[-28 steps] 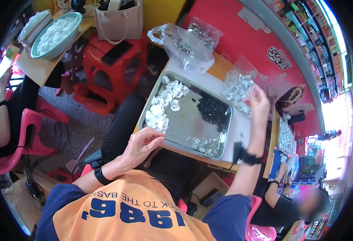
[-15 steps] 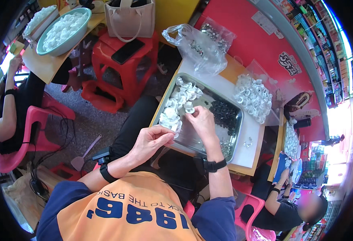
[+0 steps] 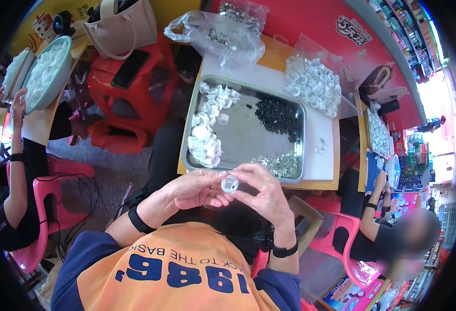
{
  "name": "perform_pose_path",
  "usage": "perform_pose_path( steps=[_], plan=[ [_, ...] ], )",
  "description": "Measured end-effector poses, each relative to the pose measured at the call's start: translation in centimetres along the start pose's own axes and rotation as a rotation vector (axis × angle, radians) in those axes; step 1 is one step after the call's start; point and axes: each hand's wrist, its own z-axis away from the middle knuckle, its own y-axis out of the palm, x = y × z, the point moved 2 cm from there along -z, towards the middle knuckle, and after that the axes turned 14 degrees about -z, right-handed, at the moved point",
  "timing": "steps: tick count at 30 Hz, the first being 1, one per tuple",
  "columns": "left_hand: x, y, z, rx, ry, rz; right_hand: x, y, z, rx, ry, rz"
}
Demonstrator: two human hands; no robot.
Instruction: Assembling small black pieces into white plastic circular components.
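A small round, clear-white plastic piece (image 3: 229,183) with a dark spot on it is held just off the near edge of a metal tray (image 3: 241,129). My right hand (image 3: 265,196) pinches it between thumb and fingers. From the other side, the thumb of my left hand (image 3: 196,189) presses against its rim, the fingers curled beneath. Inside the tray, white plastic pieces (image 3: 204,140) are heaped along the left side. Small black parts (image 3: 279,116) lie at the far right, and small shiny clear or silver parts (image 3: 281,165) at the near right.
Beyond the tray lies a clear bag of metal parts (image 3: 223,39); a bag of white rings (image 3: 313,85) is to its right. A red stool (image 3: 108,85) carries a phone (image 3: 130,69) and handbag (image 3: 121,28). People sit at both sides, near a basin (image 3: 66,54) on the left.
Both hands have drawn back from over the tray and come together at its near edge, now with a round piece between them. The view has shifted, too.
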Motion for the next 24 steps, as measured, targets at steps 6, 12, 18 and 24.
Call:
perform_pose_path(
  steps=[6,12,18,24],
  plan=[
    [2.4,0.7,0.1,0.009,-0.018,-0.051,-0.8,0.5,2.9,0.153,-0.004,-0.067],
    [1.9,2.1,0.8,-0.004,-0.079,-0.047,-3.4,-3.3,2.4,-0.237,0.186,0.066],
    [1.1,2.5,1.7,-0.044,-0.049,0.011,-7.4,-3.7,-0.1,-0.177,-0.083,0.498],
    [0.9,2.1,2.8,-0.118,0.077,-0.009,-9.3,-3.7,-1.2,-0.045,-0.1,0.513]
  ],
)
